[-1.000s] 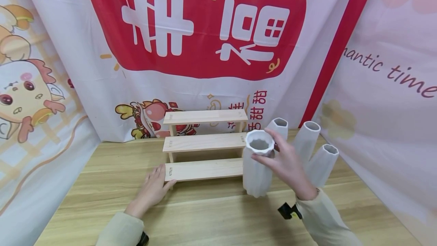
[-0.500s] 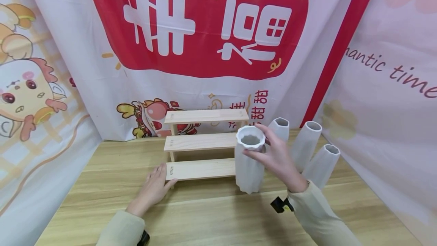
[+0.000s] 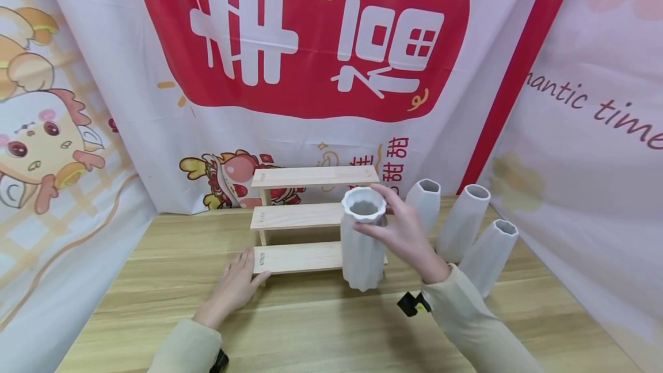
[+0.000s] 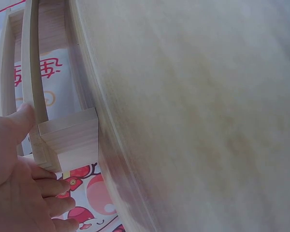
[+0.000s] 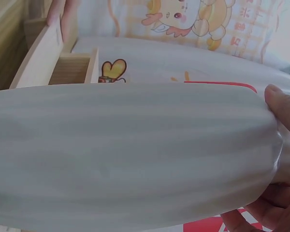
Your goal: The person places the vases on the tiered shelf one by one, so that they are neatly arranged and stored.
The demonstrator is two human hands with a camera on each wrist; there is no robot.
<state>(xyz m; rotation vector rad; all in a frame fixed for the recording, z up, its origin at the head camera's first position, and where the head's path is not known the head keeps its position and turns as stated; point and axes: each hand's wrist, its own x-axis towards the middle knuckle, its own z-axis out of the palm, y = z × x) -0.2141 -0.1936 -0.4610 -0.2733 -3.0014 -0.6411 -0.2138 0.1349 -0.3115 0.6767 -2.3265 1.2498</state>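
Note:
In the head view my right hand (image 3: 406, 235) grips a white fluted vase (image 3: 362, 255) near its scalloped top, thumb on the near side and fingers round the far side. The vase is upright, overlapping the right part of a three-tier wooden stand (image 3: 297, 258). In the right wrist view the pale vase (image 5: 135, 154) fills much of the picture, with the right thumb (image 5: 282, 106) at its neck. My left hand (image 3: 235, 281) rests against the left end of the lowest shelf. Its fingers (image 4: 58, 203) lie fairly straight past the shelf's end, the thumb along the front edge.
Three more white vases stand to the right: a faceted one (image 3: 425, 203) at the back, a taller one (image 3: 461, 226) beside it and one (image 3: 489, 258) nearer. Beneath is a wood-grain tabletop (image 3: 290, 332). Printed cloth (image 3: 321, 39) hangs close behind the stand and along both sides.
My right hand has carried the vase leftward, from beside the stand's right end to over the right part of its lowest shelf. My left hand has stayed at the stand's left end.

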